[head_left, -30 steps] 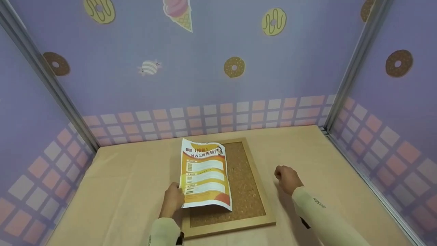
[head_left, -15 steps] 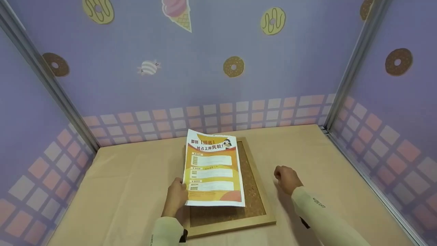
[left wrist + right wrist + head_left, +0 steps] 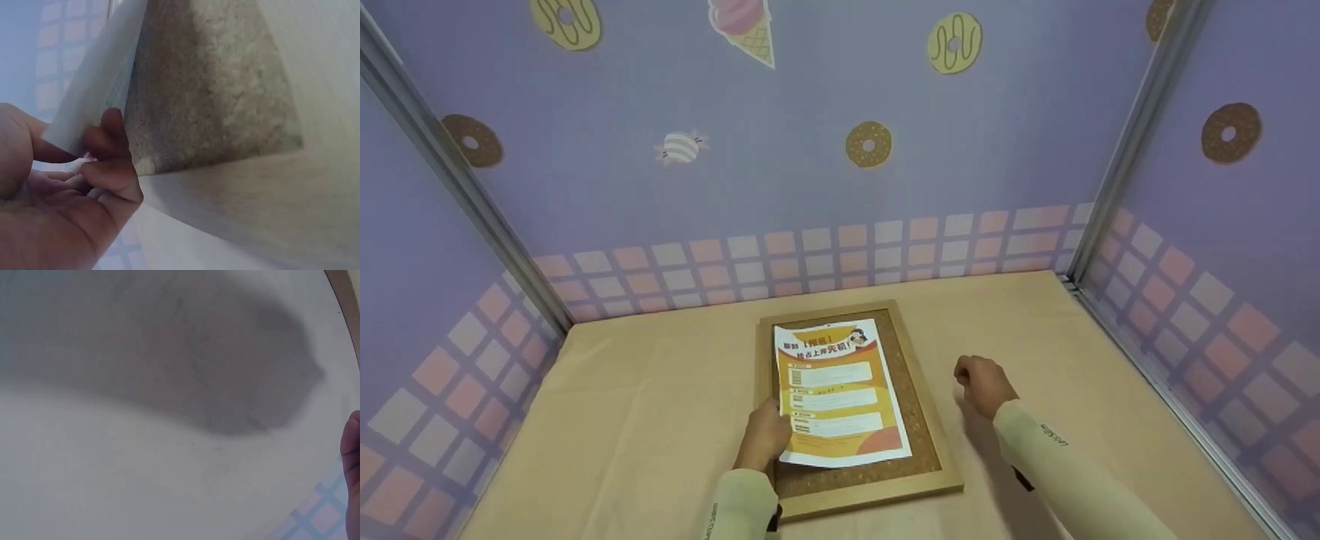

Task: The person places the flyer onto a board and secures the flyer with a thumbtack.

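The printed sheet (image 3: 840,401) lies over the cork board (image 3: 870,492), nearer the board's left and far edges; wider strips of bare cork show along its right and near edges. The left hand (image 3: 765,433) pinches the sheet's left side close to its near left corner.

Risk: the sheet could swing askew or slide toward one frame edge. Probable cause: it is held at one side only, with the right edge unsupported. Too firm a pinch could crease the corner; bent paper might also spring up on release.

The right hand (image 3: 986,384) is off the board's right edge, above the desk (image 3: 660,405), fingers curled in, nothing visible in them.

Comparison of views: the head view suggests a nearly flat sheet; the left wrist view shows the held corner raised, cork visible below. The right wrist view gives mainly a shadow (image 3: 236,365) and a sliver of hand, insufficient to inspect its grip.
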The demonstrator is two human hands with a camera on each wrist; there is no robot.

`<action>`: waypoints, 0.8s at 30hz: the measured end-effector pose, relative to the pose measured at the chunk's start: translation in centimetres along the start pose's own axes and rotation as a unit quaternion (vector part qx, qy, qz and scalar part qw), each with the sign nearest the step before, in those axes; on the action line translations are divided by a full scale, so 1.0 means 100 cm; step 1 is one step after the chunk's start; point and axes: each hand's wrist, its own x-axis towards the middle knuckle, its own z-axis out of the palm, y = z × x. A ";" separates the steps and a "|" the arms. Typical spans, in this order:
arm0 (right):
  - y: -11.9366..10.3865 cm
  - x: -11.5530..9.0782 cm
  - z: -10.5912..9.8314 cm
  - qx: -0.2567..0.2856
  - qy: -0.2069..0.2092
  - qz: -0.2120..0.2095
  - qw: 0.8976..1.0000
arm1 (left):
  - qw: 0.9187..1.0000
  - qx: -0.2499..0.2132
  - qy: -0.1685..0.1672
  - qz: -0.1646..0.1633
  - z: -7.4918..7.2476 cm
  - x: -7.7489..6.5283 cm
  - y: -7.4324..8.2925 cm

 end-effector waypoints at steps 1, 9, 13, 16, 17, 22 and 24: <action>-0.002 0.002 0.000 -0.001 0.000 -0.003 1.000 | 1.000 -0.005 -0.006 -0.004 0.001 0.000 0.000; -0.020 0.020 0.004 0.025 -0.011 -0.031 0.999 | 0.999 0.009 -0.036 -0.014 0.007 0.002 -0.002; -0.033 0.033 0.010 0.043 -0.021 -0.037 0.998 | 0.999 0.023 -0.022 -0.025 0.006 0.002 -0.005; -0.042 0.040 0.014 0.056 -0.020 -0.033 0.998 | 0.999 0.034 -0.002 -0.030 0.006 0.003 -0.007; -0.044 0.043 0.016 0.062 -0.020 -0.032 0.997 | 0.999 0.036 0.003 -0.031 0.007 0.003 -0.008; -0.055 0.058 0.023 0.090 -0.021 -0.029 0.995 | 0.998 0.048 0.009 -0.036 0.006 0.005 -0.011; -0.059 0.064 0.027 0.095 -0.020 -0.028 0.995 | 0.998 0.052 0.009 -0.031 0.006 0.006 -0.013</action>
